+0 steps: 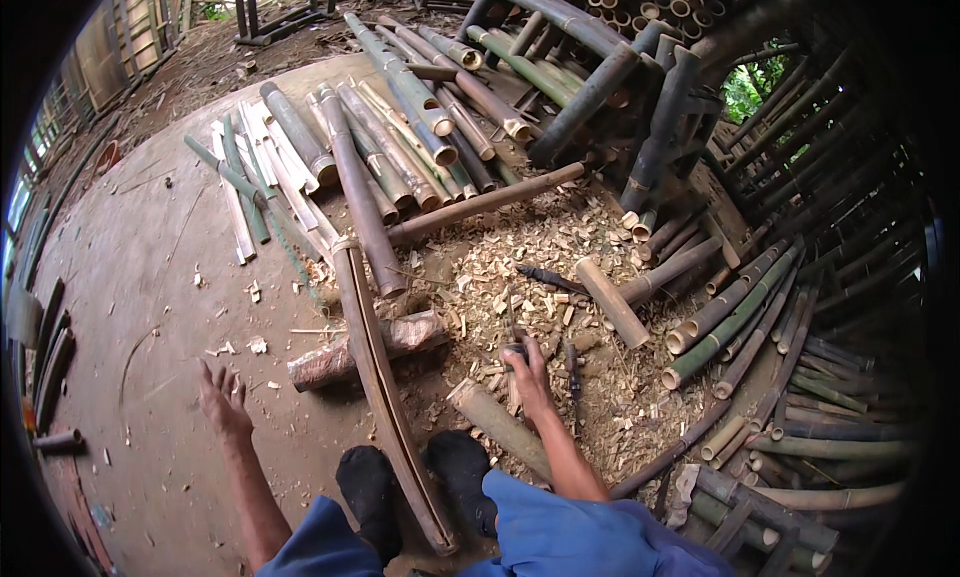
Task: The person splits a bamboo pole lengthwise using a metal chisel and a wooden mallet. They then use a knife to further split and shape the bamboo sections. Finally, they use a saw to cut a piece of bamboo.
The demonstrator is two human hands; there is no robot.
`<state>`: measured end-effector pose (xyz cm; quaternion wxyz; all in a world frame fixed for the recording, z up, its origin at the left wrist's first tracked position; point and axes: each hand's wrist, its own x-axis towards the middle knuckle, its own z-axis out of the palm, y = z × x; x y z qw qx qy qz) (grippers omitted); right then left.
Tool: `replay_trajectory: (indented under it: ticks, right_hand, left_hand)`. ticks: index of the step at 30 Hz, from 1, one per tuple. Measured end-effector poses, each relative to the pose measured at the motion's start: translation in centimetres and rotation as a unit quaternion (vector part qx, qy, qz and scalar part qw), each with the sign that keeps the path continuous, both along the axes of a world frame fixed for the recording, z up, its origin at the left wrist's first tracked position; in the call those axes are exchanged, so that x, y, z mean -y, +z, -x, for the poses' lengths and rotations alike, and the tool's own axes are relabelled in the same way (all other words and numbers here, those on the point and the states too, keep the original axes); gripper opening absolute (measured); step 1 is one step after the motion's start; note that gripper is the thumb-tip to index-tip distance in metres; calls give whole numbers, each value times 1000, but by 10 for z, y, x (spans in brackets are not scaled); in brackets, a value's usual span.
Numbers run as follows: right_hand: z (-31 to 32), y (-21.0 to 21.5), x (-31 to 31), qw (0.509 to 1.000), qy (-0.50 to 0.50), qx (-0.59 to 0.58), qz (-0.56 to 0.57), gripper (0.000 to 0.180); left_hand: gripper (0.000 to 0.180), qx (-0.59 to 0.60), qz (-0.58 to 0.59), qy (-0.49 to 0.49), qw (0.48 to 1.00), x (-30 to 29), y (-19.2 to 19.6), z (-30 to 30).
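Progress, clock from view centre: the bamboo pole [385,392] lies at 7 o'clock across a log [413,335]; 1 long lengthwise slit is made; its 2 sides lie close together, so parting them is judged outstanding; surface brown and smooth, slit dark; left hand [226,405] at 8 o'clock, empty, fingers spread; right hand [530,374] at 5 o'clock, curled round a slim tool [512,322], apparently a knife, blurred.
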<state>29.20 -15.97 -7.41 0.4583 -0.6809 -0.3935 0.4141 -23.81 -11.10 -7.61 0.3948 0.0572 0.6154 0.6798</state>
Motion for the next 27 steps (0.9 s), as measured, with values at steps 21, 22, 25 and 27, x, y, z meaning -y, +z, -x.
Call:
replay_trajectory:
  ticks: [21, 22, 25, 27]
  right_hand:
    - [121, 60, 47, 931, 186, -299, 97, 43]
    - [115, 71, 51, 925, 166, -316, 130, 47]
    - [98, 86, 58, 942, 139, -269, 142, 59]
    - [113, 90, 53, 935, 170, -267, 159, 58]
  left_hand:
    - [48, -71, 36, -531, 843, 72, -23, -196]
    - [51, -114, 52, -543, 830, 72, -33, -199]
    - [75, -94, 130, -595, 788, 64, -5, -218]
    - [98, -118, 92, -565, 811, 70, -30, -194]
